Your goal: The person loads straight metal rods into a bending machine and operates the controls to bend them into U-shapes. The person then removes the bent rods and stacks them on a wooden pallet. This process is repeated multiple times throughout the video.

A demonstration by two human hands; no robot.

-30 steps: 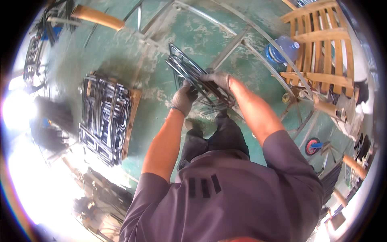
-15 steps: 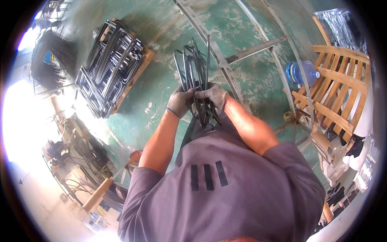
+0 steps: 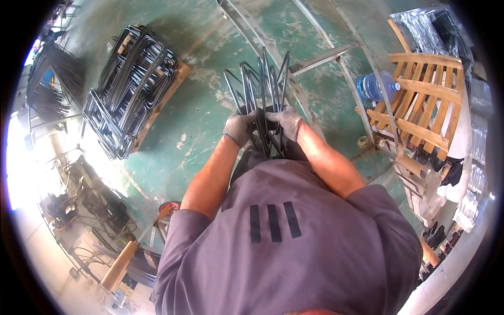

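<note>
Several dark, glossy bent metal tube frames (image 3: 261,110) stand bundled in front of my body, their rounded ends fanning apart away from me. My left hand (image 3: 240,129), in a grey knit glove, is closed on the left side of the bundle. On the right side, my gloved right hand (image 3: 286,122) grips the same frames, thumb turned inward. Both hands hold at about the same height, near my waist. The lower ends of the tubes run close against my clothes, and the fingers behind the tubes are mostly hidden.
At the far left, a large pile of similar metal frames (image 3: 131,86) lies on a wooden pallet (image 3: 181,74). A long metal rack (image 3: 344,65) stands to the right on the worn green floor (image 3: 202,68). Beyond it are a blue water jug (image 3: 379,86) and a slatted wooden piece (image 3: 420,105).
My hands have moved slightly apart, and the tube ends in the bundle are spread wider. The surroundings have shifted a little left in view as my head moved.
</note>
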